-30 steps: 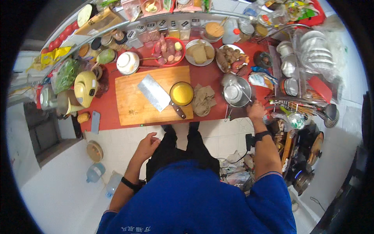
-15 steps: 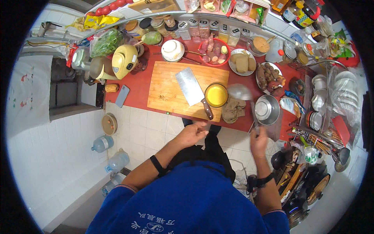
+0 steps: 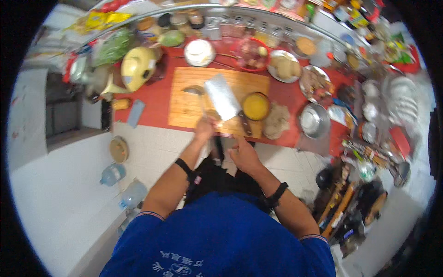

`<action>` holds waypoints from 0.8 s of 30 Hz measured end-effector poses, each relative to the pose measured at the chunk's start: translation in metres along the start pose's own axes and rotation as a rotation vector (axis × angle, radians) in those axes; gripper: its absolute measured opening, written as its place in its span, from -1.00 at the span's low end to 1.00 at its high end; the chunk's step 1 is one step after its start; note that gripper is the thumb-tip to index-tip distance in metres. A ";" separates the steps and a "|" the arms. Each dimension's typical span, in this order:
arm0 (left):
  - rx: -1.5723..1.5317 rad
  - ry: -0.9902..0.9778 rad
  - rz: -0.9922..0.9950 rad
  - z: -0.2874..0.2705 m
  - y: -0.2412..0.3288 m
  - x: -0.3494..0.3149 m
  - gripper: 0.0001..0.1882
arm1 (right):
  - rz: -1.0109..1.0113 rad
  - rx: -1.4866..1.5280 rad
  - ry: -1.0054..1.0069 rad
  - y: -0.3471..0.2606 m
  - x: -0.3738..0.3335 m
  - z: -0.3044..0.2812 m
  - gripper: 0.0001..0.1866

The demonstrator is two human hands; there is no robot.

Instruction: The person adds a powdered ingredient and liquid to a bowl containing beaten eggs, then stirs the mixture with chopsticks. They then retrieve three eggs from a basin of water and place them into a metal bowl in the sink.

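Note:
My left hand (image 3: 206,128) is closed round the thin handle of a metal ladle (image 3: 193,89) at the front edge of the wooden cutting board (image 3: 184,111). The blurred ladle head is over the board's left part. To the ladle's right lies a cleaver (image 3: 222,98), blade up and left, its brown handle towards me. A bowl of yellow liquid (image 3: 255,106) stands at the board's right side. My right hand (image 3: 244,156) is in front of the board, below the cleaver handle. Its fingers look partly bent and apart, with nothing visible in them.
Right of the board are a crumpled cloth (image 3: 277,121) and a steel bowl (image 3: 314,121). Behind it stand a white bowl (image 3: 199,53), a red basket (image 3: 251,54) of vegetables and a plate (image 3: 284,66). A yellow kettle (image 3: 137,69) and a phone (image 3: 135,113) are at left.
The ladle has passed from my right hand, near the steel bowl, to my left hand over the board. My right hand has moved left; my left hand has moved forward. The view has shifted slightly.

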State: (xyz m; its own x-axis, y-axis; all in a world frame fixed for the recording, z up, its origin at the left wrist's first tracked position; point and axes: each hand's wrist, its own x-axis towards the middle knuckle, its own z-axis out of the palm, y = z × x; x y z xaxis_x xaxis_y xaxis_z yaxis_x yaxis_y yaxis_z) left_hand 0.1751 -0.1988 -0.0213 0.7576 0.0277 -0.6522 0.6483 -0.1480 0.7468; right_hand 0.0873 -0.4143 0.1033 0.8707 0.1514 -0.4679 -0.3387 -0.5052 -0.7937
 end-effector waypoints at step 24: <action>0.777 -0.004 0.054 -0.002 0.004 0.059 -0.61 | 0.749 1.031 0.475 0.263 0.015 -0.205 -0.57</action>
State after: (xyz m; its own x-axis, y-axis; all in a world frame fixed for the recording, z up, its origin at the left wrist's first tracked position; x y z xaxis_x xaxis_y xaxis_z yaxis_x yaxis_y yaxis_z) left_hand 0.2220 -0.1960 -0.0564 0.7855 -0.0028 -0.6188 0.3698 -0.7996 0.4731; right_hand 0.0841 -0.7196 -0.0325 0.3288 -0.2872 -0.8997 -0.7083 0.5551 -0.4361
